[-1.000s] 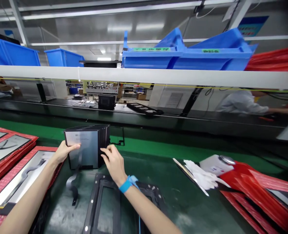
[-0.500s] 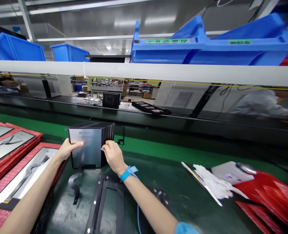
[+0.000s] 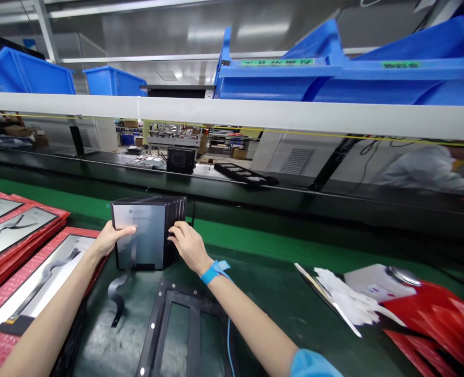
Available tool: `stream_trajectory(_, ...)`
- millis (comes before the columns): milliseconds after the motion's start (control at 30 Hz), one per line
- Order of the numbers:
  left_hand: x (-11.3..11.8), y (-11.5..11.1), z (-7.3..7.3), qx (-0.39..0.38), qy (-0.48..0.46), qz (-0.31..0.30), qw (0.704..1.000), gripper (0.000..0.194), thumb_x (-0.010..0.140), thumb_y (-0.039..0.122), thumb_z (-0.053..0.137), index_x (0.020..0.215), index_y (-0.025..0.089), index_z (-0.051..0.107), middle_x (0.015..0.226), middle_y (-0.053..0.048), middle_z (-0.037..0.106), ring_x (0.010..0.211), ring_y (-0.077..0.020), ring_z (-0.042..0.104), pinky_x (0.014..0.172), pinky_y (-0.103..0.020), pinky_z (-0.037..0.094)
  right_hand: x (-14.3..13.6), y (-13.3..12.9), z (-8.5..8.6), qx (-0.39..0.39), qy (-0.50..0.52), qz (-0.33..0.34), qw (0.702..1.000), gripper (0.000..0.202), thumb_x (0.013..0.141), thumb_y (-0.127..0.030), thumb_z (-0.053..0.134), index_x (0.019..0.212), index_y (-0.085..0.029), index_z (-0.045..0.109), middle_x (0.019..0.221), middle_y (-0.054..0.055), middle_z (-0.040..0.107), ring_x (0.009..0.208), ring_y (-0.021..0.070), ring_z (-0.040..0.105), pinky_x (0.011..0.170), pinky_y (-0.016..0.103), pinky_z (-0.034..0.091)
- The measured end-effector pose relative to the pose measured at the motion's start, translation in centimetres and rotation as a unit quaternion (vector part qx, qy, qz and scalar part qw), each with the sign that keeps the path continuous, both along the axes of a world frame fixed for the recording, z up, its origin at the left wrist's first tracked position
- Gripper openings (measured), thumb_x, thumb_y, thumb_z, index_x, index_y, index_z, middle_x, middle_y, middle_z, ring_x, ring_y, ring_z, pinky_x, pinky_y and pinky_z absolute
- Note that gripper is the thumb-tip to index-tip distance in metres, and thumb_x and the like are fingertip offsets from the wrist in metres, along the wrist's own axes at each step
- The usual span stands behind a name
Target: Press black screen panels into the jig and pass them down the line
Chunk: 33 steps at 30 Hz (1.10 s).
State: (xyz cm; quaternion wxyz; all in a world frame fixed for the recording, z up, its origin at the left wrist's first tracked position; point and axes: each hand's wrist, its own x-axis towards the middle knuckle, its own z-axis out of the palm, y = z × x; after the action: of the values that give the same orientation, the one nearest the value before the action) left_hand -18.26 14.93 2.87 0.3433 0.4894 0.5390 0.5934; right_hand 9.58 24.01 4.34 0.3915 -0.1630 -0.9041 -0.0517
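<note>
A stack of thin dark-edged panels (image 3: 145,241) stands upright on the green mat, its front panel grey and shiny. My left hand (image 3: 116,238) grips the stack's left side, thumb across the front face. At the right edges of the panels is my right hand (image 3: 184,241), its fingers bent and pressed together; what they pinch, if anything, is too small to tell. A grey ribbon cable (image 3: 116,293) hangs from the front panel and curls onto the mat. Nearer to me lies a black frame (image 3: 194,335) with rectangular openings, partly under my right forearm.
Flat panels with cables (image 3: 39,283) lie on red bubble wrap at the left. White gloves (image 3: 347,298), a white container (image 3: 381,280) and red bags (image 3: 439,314) are at the right. Blue bins (image 3: 274,78) sit on the shelf (image 3: 216,111) above. A person's sleeve (image 3: 426,167) shows behind.
My right hand has shifted slightly right along the panel edges, and its forearm uncovers more of the black frame. My left hand keeps its hold. The view has moved a little.
</note>
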Motion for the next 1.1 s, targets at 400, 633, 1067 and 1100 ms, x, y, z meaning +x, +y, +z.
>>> stream_trajectory(400,0.0,0.1,-0.2,-0.002,-0.01,0.017,1.0,0.023,0.089,0.03,0.068,0.105,0.013,0.066,0.106,-0.006,0.07,0.098,-0.0196,0.067,0.094,-0.044,0.053,1.5,-0.9,-1.0,-0.012,-0.031,0.051,0.998,0.008,0.096,-0.016,0.05,0.09,-0.019,0.055,0.097,0.007,0.053,0.082,0.0181,0.054,0.072,0.03,0.048)
stream_trajectory(633,0.0,0.0,-0.1,-0.002,-0.012,0.024,1.0,0.02,0.088,0.028,0.068,0.1,0.012,0.066,0.103,-0.005,0.07,0.098,-0.0196,0.067,0.092,-0.043,0.054,2.5,-0.5,-0.3,-0.025,-0.018,0.036,0.999,0.006,0.097,-0.018,0.051,0.093,-0.019,0.055,0.1,0.007,0.051,0.079,0.0161,0.056,0.068,0.028,0.049)
stream_trajectory(1067,0.0,0.0,-0.3,-0.004,-0.024,0.035,0.999,0.02,0.088,0.027,0.068,0.101,0.012,0.066,0.103,-0.005,0.07,0.096,-0.0188,0.067,0.09,-0.042,0.054,0.6,1.7,-0.4,0.042,-0.008,-0.007,0.999,0.008,0.095,-0.022,0.059,0.101,-0.018,0.061,0.099,0.007,0.057,0.081,0.0172,0.057,0.073,0.029,0.047)
stream_trajectory(1100,0.0,-0.1,-0.2,-0.005,-0.025,0.036,0.999,0.02,0.088,0.027,0.068,0.101,0.012,0.066,0.103,-0.005,0.07,0.096,-0.0188,0.067,0.09,-0.042,0.054,0.6,1.7,-0.3,0.047,-0.012,-0.008,0.999,0.009,0.095,-0.021,0.058,0.102,-0.017,0.061,0.1,0.008,0.057,0.081,0.0174,0.056,0.073,0.03,0.046)
